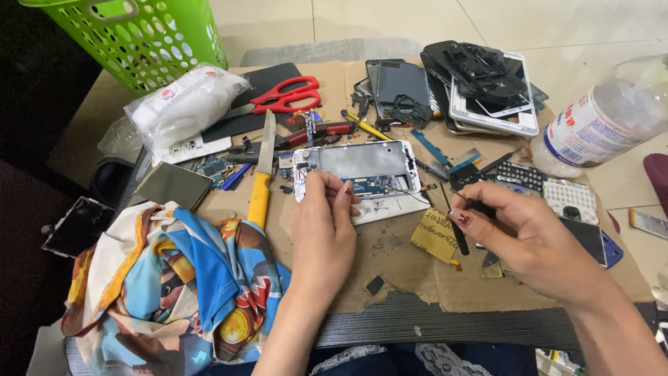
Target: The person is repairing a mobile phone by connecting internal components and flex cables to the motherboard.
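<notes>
Head view, centre of frame: left hand (pixel 321 224), fingertips pinched on the lower left edge of an opened white phone chassis (pixel 358 170), steadying it flat on the cardboard sheet (pixel 390 261). Right hand (pixel 518 233), right of centre, closed in a fine grip on a thin dark tool (pixel 459 233), probably tweezers; tip pointing down, apart from the chassis.

Chassis: lies at centre, metal plate and small blue circuit board exposed. Judged light, stiff, fragile at the board and its thin wires; best held by the plastic rim.

Outward, left: yellow-handled knife (pixel 261 174) just beside the chassis; red scissors (pixel 287 95) above; white padded bag (pixel 182 104) and green basket (pixel 142 38), upper left; patterned cloth (pixel 174 278), lower left.

Outward, right: stack of phone frames (pixel 480 87), upper centre-right; clear plastic bottle (pixel 598 122), cut off by the right edge.

Unclear: the tool's tip against the cardboard; small loose parts too small to identify.
</notes>
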